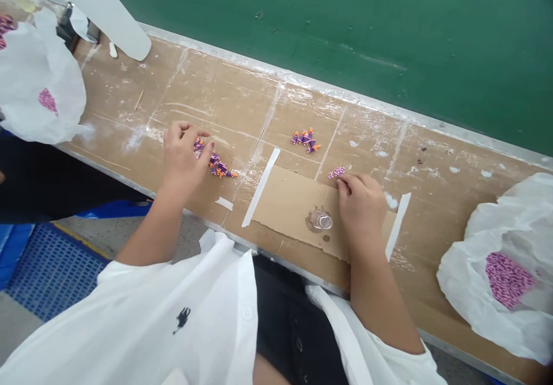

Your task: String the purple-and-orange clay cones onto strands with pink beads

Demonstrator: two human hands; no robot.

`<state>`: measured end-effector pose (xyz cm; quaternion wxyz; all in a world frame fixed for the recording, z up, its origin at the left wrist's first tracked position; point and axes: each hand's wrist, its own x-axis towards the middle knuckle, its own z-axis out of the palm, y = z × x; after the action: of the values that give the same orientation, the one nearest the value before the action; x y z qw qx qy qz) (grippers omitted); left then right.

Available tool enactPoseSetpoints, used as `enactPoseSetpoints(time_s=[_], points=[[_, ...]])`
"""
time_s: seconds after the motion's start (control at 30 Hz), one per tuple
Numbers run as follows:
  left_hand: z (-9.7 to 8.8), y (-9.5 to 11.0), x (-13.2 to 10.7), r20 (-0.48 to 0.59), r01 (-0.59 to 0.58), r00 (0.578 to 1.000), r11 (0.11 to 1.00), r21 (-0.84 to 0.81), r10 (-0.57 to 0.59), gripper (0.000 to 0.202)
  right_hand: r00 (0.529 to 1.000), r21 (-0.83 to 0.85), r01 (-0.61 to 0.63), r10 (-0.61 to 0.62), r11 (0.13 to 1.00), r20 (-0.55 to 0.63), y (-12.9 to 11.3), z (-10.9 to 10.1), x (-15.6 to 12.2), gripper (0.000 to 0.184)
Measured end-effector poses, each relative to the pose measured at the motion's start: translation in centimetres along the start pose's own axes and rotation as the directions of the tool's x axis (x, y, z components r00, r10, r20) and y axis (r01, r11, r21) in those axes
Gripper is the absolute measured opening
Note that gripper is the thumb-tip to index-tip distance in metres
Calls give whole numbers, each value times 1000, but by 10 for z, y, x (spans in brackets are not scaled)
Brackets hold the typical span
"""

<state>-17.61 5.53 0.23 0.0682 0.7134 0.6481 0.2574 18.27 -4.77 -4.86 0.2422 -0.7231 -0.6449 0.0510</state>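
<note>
My left hand (185,157) hovers at a cluster of small purple-and-orange pieces (219,168), its thumb and curled forefinger apart with some of the pieces showing between them. Thumb and fingertip of my right hand (363,205) are pinched together beside a little pile of tiny pink-and-white pieces (336,172); whatever is in the pinch is too small to make out. Between the hands lies a second group of purple-and-orange pieces (306,139). A small clear cup (321,219) stands on a cardboard sheet (283,195), left of my right wrist.
White tape strips (261,186) edge the cardboard on the brown-covered bench (224,91). Crumpled white paper with many pink pieces (508,279) lies at right, similar paper (26,79) at left. A thin stick (139,101) and a white board (106,16) are farther left.
</note>
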Motion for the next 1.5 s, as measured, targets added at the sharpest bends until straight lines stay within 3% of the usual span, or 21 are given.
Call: enactPoseSetpoints(time_s=[0.1,0.2,0.27,0.37,0.43,0.5,0.67,0.8,0.93,1.03,1.13,1.37,1.5], points=[[0,18,-6,33,-32,999,995,-92,36,13,1000,-71,0,-1,997,-9,2,9,3,26],[8,54,-9,109,-123,983,971,-205,147,10,1000,-68,-21,21,997,2,7,16,8,22],[17,84,-12,178,-187,953,938,-293,246,9,999,52,-38,39,998,-17,11,15,10,17],[33,127,-19,282,-243,872,853,-462,401,14,997,289,-20,42,957,-72,12,2,7,15],[44,150,-24,367,-153,809,768,-622,459,20,996,424,20,18,906,-85,7,-12,1,17],[53,166,-30,457,24,756,677,-736,470,24,996,523,75,-41,849,-76,0,-25,-6,16],[65,174,-35,669,545,617,389,-743,415,47,981,645,187,-179,741,-78,-21,-41,-15,8],[61,171,-31,752,705,489,307,-639,443,53,975,638,220,-186,738,-121,-28,-44,-16,8],[59,171,-34,768,782,421,236,-577,483,54,967,619,251,-174,744,-184,-33,-45,-20,10],[66,173,-43,763,835,404,138,-533,504,56,949,556,264,-110,788,-295,-39,-44,-26,16],[73,175,-53,752,851,429,55,-522,501,56,919,479,275,-80,834,-387,-44,-41,-31,22],[66,180,-57,744,843,458,26,-537,487,56,853,284,375,-208,883,-478,-51,-44,-29,32],[61,180,-56,727,835,477,4,-550,494,55,850,313,402,-224,860,-477,-51,-44,-27,37]])
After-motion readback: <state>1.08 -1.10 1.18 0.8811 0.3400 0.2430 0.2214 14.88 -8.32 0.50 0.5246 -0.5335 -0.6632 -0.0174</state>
